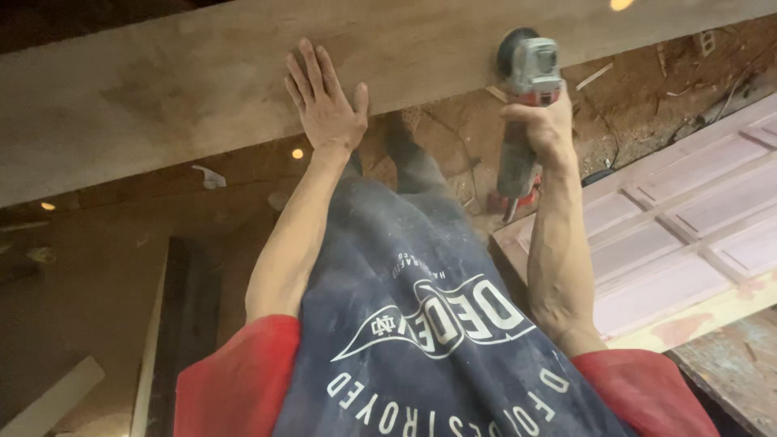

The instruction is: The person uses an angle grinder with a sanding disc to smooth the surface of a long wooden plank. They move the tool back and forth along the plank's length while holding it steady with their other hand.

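Observation:
A long pale wooden plank (162, 89) runs across the top of the view. My left hand (324, 101) lies flat on its near edge with the fingers spread, holding nothing. My right hand (544, 121) grips the body of a grey and red angle grinder (526, 73). The grinder's head sits against the plank's lower edge, a little to the right of my left hand. Between my arms I see my dusty blue apron over red sleeves (421, 324).
A pale pink panelled door (688, 218) lies flat at the right, over a rough worn surface (732, 364). The floor below is covered in sawdust and scraps (639, 105). A dark upright board (182, 324) and a pale strip (53, 400) stand at the lower left.

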